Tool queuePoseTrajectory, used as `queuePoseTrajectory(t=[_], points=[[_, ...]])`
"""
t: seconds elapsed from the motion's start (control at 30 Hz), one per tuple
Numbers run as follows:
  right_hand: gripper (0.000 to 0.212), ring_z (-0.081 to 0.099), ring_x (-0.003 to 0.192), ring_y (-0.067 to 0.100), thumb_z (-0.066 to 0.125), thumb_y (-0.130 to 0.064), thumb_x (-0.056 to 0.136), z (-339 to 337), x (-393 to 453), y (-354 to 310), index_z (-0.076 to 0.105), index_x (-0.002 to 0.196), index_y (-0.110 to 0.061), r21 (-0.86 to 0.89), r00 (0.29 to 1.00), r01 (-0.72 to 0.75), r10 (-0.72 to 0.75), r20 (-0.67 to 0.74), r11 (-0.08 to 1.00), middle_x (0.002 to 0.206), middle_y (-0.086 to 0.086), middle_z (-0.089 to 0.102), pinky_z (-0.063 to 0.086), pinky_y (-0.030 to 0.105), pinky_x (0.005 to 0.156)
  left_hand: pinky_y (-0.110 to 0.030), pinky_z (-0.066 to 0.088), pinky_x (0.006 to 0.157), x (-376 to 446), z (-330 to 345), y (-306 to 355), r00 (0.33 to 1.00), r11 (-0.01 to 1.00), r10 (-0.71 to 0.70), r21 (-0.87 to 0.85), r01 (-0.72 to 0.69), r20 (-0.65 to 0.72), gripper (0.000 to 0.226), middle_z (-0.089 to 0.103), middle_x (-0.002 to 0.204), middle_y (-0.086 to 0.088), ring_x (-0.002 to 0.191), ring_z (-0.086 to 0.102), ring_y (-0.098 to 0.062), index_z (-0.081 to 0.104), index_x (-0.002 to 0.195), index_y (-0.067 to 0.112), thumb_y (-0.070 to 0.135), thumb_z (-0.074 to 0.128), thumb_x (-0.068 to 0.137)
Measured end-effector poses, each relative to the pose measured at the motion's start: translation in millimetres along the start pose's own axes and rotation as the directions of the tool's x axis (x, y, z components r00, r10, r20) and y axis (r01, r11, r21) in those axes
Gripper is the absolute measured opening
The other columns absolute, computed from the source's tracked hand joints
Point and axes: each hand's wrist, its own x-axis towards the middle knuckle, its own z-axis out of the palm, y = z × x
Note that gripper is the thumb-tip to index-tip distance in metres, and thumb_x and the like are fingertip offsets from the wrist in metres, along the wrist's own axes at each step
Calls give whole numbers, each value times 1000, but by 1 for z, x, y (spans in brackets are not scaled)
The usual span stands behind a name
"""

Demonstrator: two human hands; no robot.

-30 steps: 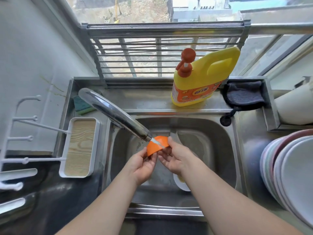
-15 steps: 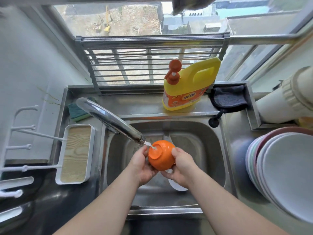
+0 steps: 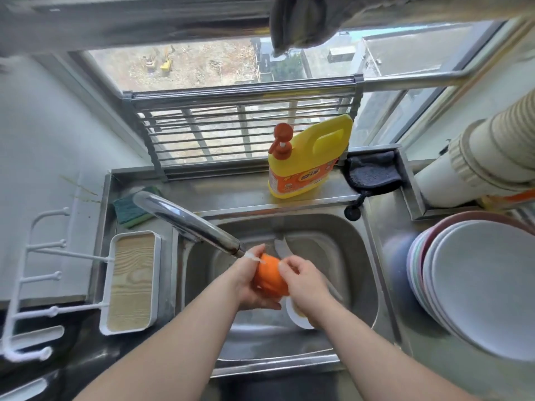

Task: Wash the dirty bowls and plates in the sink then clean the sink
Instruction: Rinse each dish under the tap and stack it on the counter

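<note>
Both hands grip bowl (image 3: 270, 274) under tap (image 3: 188, 221), over sink (image 3: 356, 256). Left hand (image 3: 250, 280) fingers curled beneath; right hand (image 3: 301, 280) fingers curled on top.

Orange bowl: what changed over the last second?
The small orange plastic bowl was turned in both hands under the running steel faucet: first edge-on, then base up, now on its side. Left hand cradles it; right hand rubs its side. Yellow detergent jug stayed put.
</note>
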Motion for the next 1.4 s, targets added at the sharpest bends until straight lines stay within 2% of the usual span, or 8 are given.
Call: queuePoseTrajectory(t=[0.1, 0.2, 0.3, 0.5, 0.73, 1.0, 1.2, 1.4], points=[[17, 49, 112, 16, 65, -29, 98, 10, 3, 5, 74, 84, -28, -309, 980, 196, -182, 74, 931, 115, -3, 48, 38, 29, 103, -53, 63, 76, -13, -8, 3, 993, 993, 117, 9, -117, 4, 12, 76, 86, -17, 80, 74, -32, 63, 107, 17, 13, 54, 101], [13, 47, 112, 10, 64, -21, 99, 17, 2, -3, 76, 102, -18, -223, 965, 209, -237, -108, 952, 125, -1, 46, 35, 28, 110, -43, 62, 65, -8, -20, -2, 947, 950, 310, -9, -311, -80, 65, 74, 102, -18, 83, 73, -31, 62, 121, 22, -23, 34, 84], [37, 55, 114, 19, 57, -17, 96, 21, 7, -14, 64, 131, -24, -187, 983, 49, -80, -165, 981, 131, 4, 53, 42, 37, 110, -38, 62, 67, -10, -26, -9, 906, 908, 419, 14, -419, -62, 74, 75, 109, -20, 96, 74, -32, 63, 131, 9, -29, 32, 76], [31, 73, 79, 25, 56, -28, 87, 21, 5, -33, 61, 113, -45, -178, 996, -73, 81, 39, 981, 98, -1, 71, 64, 38, 60, -48, 60, 80, -15, -35, -20, 841, 845, 534, 18, -535, -87, 76, 79, 90, -7, 92, 71, -30, 66, 120, 13, -36, 31, 73], [14, 68, 66, 22, 46, -18, 95, 2, 3, -34, 58, 94, -26, -509, 994, -104, 66, -92, 855, 93, 3, 66, 48, 29, 49, -42, 64, 71, -28, -13, -38, 869, 865, 495, 92, -492, -12, 58, 80, 106, -9, 95, 77, -30, 68, 124, 22, -20, 50, 89], [35, 73, 84, 34, 55, -5, 88, 2, -13, -27, 53, 116, -26, 195, 972, -233, 231, 31, 953, 113, 14, 68, 60, 34, 57, -40, 60, 63, -21, 2, -34, 861, 866, 487, -52, -498, -146, 47, 74, 118, -18, 98, 72, -37, 63, 131, 18, -10, 51, 95], [14, 67, 97, 21, 44, -30, 112, 3, -28, -18, 52, 122, -34, 320, 978, -5, 72, -196, 947, 114, -2, 64, 60, 31, 63, -37, 51, 64, -40, 16, -22, 861, 854, 506, -166, -494, 40, 38, 70, 120, -19, 101, 64, -34, 62, 133, 17, 5, 48, 99], [43, 64, 106, 23, 34, -54, 109, -3, -34, -24, 46, 145, -35, 389, 969, 12, 86, -232, 921, 127, 2, 60, 57, 36, 61, -51, 57, 97, -49, 10, -20, 895, 882, 431, -261, -391, 115, 43, 71, 119, -18, 109, 66, -34, 69, 127, 14, 45, 44, 110]])
